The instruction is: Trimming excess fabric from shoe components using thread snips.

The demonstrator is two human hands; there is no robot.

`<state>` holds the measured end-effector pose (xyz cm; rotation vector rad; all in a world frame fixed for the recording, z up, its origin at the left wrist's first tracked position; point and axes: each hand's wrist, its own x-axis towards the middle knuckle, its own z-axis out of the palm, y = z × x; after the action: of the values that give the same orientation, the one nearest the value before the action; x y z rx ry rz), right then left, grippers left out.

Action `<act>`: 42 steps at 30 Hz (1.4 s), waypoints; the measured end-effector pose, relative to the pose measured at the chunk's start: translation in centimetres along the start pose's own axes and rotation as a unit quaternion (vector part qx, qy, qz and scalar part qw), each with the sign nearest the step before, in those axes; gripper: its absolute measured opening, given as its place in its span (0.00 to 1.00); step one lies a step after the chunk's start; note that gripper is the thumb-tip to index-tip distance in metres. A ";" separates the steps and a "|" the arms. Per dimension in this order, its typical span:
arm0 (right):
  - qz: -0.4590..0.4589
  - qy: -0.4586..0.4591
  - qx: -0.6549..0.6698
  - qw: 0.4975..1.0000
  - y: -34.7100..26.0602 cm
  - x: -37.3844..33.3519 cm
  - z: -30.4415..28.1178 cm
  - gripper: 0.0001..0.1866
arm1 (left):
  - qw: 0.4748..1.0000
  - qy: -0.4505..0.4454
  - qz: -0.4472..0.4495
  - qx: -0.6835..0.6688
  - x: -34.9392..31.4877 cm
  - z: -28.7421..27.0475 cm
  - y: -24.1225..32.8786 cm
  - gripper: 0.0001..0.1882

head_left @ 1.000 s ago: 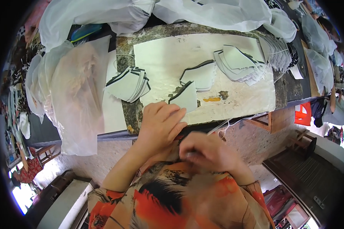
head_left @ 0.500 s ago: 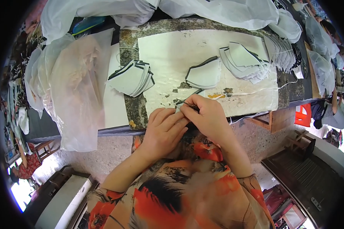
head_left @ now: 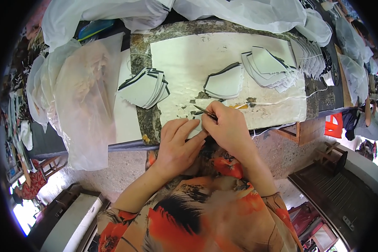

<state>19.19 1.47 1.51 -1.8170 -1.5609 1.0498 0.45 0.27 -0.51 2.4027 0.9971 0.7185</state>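
Our hands work a small white piece at the table's near edge.

Our left hand point(head_left: 178, 145) presses fingers flat on the white fabric piece point(head_left: 197, 128), which lies on the worn white mat point(head_left: 189, 59) just inside the table edge point(head_left: 130, 146). Our right hand point(head_left: 227, 126) pinches dark scissors point(head_left: 205, 111), fingers curled tight; the blades are too small to judge. Stacks point(head_left: 143, 87) and point(head_left: 226, 82) flank us, bare mat between. The piece is mostly hidden beneath our hands.

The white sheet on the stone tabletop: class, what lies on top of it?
On the white sheet lie two stacks of white cut pieces. Both hands, left and right, work a small piece with a thin dark tool. That piece is mostly covered.
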 end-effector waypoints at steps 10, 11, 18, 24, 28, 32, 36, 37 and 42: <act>0.017 -0.001 -0.049 0.999 -0.1 0.3 -0.9 0.08 | 0.998 -0.040 -0.018 0.033 0.2 -0.6 0.0 0.21; 0.019 -0.015 -0.050 0.998 -0.1 0.4 -1.1 0.09 | 0.998 -0.046 -0.018 0.028 0.2 -0.7 -0.1 0.22; 0.009 -0.083 0.005 0.997 -0.2 0.1 -2.0 0.10 | 0.998 -0.052 -0.017 0.020 -1.1 -1.2 -0.4 0.22; -0.002 -0.102 -0.018 0.995 -0.1 0.8 -1.8 0.10 | 0.997 -0.069 -0.006 0.028 -1.0 -1.4 -0.5 0.20; -0.013 -0.096 -0.032 0.995 -0.1 0.9 -1.6 0.10 | 0.998 -0.061 -0.007 0.025 -1.2 -1.3 -0.4 0.20; -0.021 -0.090 -0.044 0.995 0.2 0.9 -1.4 0.10 | 0.996 -0.079 -0.018 0.027 -0.6 -1.7 -0.2 0.19; -0.010 -0.077 -0.035 0.996 0.1 0.9 -1.4 0.11 | 0.994 -0.098 -0.023 0.037 -0.5 -1.8 -0.1 0.18; -0.010 -0.077 -0.035 0.996 -0.1 0.9 -1.5 0.11 | 0.993 -0.100 -0.022 0.049 -0.5 -1.7 -0.1 0.19; 0.006 -0.060 -0.044 0.997 -0.3 0.7 -2.0 0.11 | 0.991 -0.099 -0.018 0.083 -0.8 -1.5 0.1 0.21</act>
<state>20.72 2.38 2.71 -1.8530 -1.6937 1.1310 -0.94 -0.06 0.47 2.5306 1.0505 0.3871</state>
